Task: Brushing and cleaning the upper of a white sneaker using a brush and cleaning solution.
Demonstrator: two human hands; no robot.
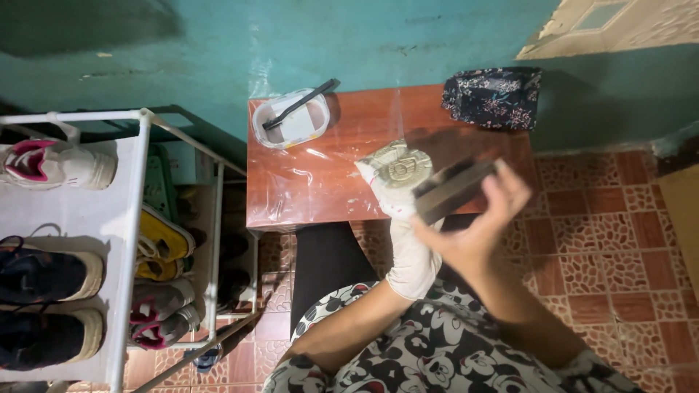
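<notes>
Head view, left to right.

White shoe rack [131,240] at far left. Top shelf: one white-and-pink sneaker [51,164] and two dark sneakers [44,276]. Lower shelf: one yellow shoe [164,244] and one grey-and-pink shoe [156,313]; others are too shadowed to count.

One small brown table [306,182]. On it, one white tub [295,120] with one black brush [300,104] lying across it, handle up-right.

Left hand [408,255] is inside one white shoe [397,178], hidden, so its grip cannot be told. The shoe is over the table's front edge, sole toward the camera, long axis near vertical, toe up.

Right hand [480,225] has its fingers curled around one dark rectangular brush block [455,189], touching the sole, long axis rising to the right.

One dark floral cloth [495,94] lies on the table's far right corner.
</notes>
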